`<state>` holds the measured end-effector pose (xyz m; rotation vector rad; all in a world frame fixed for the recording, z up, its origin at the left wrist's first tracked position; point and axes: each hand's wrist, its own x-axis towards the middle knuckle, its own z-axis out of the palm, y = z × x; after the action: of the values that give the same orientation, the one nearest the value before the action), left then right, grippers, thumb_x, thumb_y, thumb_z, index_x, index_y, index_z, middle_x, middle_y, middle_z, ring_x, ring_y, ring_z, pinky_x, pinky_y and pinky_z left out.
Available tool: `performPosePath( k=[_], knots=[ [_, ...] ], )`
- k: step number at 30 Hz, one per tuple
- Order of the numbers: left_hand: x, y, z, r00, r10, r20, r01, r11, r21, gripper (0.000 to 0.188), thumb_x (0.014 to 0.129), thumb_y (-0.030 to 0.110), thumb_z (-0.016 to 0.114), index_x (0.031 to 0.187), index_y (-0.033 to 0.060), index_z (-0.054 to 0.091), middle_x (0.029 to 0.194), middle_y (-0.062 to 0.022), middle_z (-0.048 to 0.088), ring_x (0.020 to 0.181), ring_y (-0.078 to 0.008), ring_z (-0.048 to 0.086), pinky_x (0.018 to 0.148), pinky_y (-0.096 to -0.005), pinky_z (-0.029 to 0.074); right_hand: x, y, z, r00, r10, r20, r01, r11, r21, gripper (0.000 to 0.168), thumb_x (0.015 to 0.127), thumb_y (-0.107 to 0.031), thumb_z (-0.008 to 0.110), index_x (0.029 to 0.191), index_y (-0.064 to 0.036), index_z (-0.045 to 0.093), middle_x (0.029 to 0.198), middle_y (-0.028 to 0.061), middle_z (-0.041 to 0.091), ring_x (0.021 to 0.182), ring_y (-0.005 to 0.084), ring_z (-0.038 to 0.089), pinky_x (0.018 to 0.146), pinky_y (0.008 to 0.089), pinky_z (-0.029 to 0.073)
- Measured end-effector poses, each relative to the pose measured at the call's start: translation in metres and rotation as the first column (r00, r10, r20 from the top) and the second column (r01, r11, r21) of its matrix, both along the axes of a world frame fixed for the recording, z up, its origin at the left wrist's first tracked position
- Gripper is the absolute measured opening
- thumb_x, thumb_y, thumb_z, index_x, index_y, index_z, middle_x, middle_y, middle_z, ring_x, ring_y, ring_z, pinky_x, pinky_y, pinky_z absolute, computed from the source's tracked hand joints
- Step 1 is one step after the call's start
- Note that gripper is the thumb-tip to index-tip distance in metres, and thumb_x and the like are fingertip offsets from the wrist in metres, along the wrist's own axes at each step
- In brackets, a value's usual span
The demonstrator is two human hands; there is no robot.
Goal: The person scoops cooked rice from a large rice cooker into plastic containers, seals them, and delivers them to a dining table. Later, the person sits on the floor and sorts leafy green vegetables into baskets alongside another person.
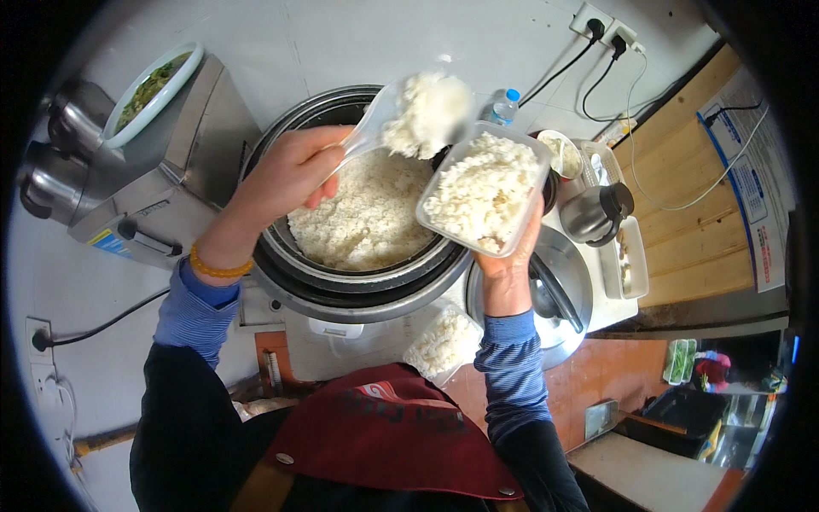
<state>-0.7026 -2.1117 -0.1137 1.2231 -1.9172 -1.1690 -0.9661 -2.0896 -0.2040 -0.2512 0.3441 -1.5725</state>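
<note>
My left hand [291, 173] grips a clear plastic rice paddle [371, 118]. A blurred mound of cooked rice [425, 115] sits on the paddle, raised above the far side of a large round rice cooker [281, 285]. White cooked rice [358, 217] lies in the cooker's pot. With my right hand [508, 272] I hold up a clear plastic container [470, 245] from beneath, tilted, beside the cooker's right rim. Rice [486, 185] fills it nearly to the edge. Another container of rice [441, 345] stands on the counter close to my apron [384, 441].
Right of the cooker lie a round metal lid [576, 281], a steel jug [585, 214] and a white tray [633, 256]. A water bottle [504, 110] stands near the wall. On the left, a plate of greens [153, 83] tops a steel appliance [185, 141]. A person [713, 371] is far off, right.
</note>
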Motion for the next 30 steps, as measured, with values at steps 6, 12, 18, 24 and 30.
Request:
performPosePath(
  k=[6,12,18,24,30],
  knots=[
    [-0.041,0.018,-0.011,0.946,0.195,0.259,0.012,0.777,-0.629,0.038,0.088,0.011,0.045,0.126,0.0104,0.049,0.079,-0.01,0.057,0.061,-0.0152,0.052,0.058,-0.0279,0.044,0.048,-0.018,0.009,0.998,0.048,0.03,-0.046,0.997,-0.058,0.053,0.089,-0.045,0.039,0.128,-0.009,0.043,0.126,0.0098,0.05,0.113,0.0259,0.05,0.096,0.0399,0.041],
    [-0.005,0.031,0.028,0.984,0.037,0.176,-0.003,0.982,-0.191,0.039,0.087,0.007,0.046,0.126,0.0058,0.048,0.068,-0.0058,0.049,0.059,-0.01,0.045,0.055,-0.0244,0.039,0.042,-0.018,0.01,0.996,0.08,0.046,-0.075,0.992,-0.102,0.058,0.088,-0.048,0.038,0.131,-0.009,0.04,0.129,0.0105,0.048,0.115,0.0281,0.049,0.096,0.0434,0.041],
    [0.007,0.043,0.015,0.953,-0.102,0.285,0.158,0.971,-0.181,0.038,0.086,0.004,0.045,0.124,0.0038,0.05,0.064,-0.0062,0.047,0.056,-0.0095,0.041,0.052,-0.0256,0.036,0.042,-0.021,0.001,0.994,0.097,0.057,-0.094,0.994,-0.062,0.057,0.087,-0.048,0.042,0.13,-0.011,0.041,0.129,0.0111,0.047,0.115,0.0294,0.048,0.096,0.0451,0.04],
    [0.012,0.069,0.012,0.934,-0.219,0.281,0.264,0.955,-0.135,0.04,0.083,0.003,0.047,0.124,0.0021,0.049,0.064,-0.0083,0.048,0.054,-0.011,0.044,0.053,-0.0271,0.039,0.045,-0.024,-0.006,0.994,0.077,0.082,-0.076,0.997,-0.026,0.057,0.086,-0.048,0.043,0.129,-0.011,0.043,0.128,0.0098,0.048,0.116,0.0293,0.047,0.097,0.046,0.038],
    [0.02,0.066,0.036,0.948,-0.166,0.27,0.212,0.966,-0.148,0.04,0.084,0.003,0.044,0.123,0.0037,0.051,0.061,-0.006,0.047,0.055,-0.0097,0.044,0.052,-0.0263,0.039,0.048,-0.017,0.003,0.985,0.111,0.135,-0.105,0.993,-0.056,0.054,0.088,-0.047,0.041,0.128,-0.01,0.043,0.127,0.0103,0.049,0.114,0.0286,0.048,0.096,0.045,0.039]
  ],
)
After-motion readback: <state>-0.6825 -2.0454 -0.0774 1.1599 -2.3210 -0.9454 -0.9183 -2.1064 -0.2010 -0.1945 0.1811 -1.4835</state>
